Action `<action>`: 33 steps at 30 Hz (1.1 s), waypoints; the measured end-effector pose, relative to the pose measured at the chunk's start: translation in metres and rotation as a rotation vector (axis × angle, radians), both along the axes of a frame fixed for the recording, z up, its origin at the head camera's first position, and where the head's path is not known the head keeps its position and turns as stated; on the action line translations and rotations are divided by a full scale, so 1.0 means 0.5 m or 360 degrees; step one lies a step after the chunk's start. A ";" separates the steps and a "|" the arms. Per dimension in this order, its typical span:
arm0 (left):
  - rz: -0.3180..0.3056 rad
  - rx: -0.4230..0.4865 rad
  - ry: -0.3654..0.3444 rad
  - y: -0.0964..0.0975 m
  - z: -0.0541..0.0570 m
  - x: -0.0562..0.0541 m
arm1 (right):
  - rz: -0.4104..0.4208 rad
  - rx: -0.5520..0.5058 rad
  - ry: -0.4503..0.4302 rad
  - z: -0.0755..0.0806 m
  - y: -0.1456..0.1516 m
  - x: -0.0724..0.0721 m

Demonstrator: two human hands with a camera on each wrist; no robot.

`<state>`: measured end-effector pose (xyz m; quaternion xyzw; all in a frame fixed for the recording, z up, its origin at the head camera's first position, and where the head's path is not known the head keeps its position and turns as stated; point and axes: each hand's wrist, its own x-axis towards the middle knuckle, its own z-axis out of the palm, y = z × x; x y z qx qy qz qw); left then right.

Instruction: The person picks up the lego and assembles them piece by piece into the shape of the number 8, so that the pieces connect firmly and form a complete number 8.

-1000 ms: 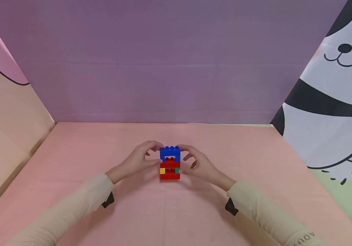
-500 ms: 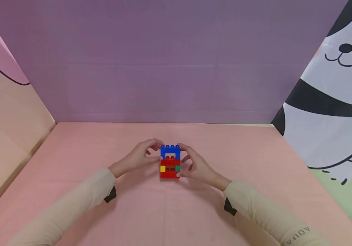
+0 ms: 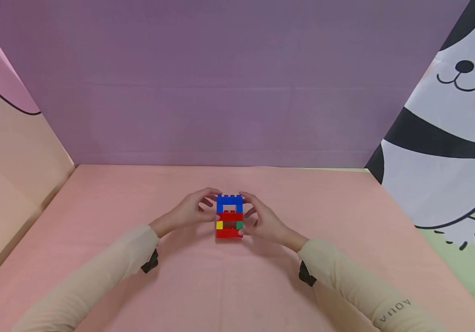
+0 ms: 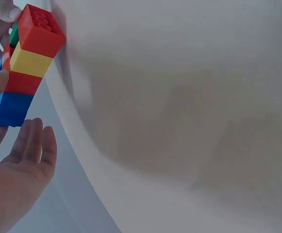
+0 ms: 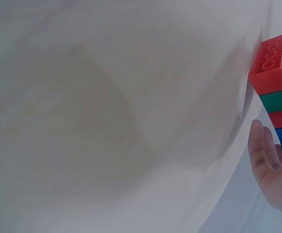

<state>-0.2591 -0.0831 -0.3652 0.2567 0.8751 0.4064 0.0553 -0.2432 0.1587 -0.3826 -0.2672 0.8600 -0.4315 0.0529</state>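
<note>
Between the two hands is an upright stack of toy building bricks. A blue arch-shaped block tops it, over a red brick. Below come a yellow brick on the left and a green brick on the right, with a gap between. Another red brick forms the base; its hollow underside shows in both wrist views. My left hand pinches the left side, thumb at the middle red brick, index finger at the blue top. My right hand pinches the right side, thumb at the base brick.
A pink cloth covers the table beneath the hands. A purple backdrop rises behind the table's far edge. A panda-print panel stands at the right, and a beige panel at the left.
The brick stack has shifted slightly up in the head view, with both hands following. My right thumb has moved from beside the green brick down to the base red brick.
</note>
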 end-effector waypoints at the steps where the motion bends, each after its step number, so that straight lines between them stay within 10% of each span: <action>1: -0.0003 0.0005 -0.0014 0.000 -0.001 0.000 | 0.0009 0.0000 0.0002 0.000 0.000 -0.001; 33: 0.0040 0.0072 -0.0264 -0.001 -0.027 -0.027 | 0.0100 -0.0057 -0.0113 -0.011 0.012 -0.039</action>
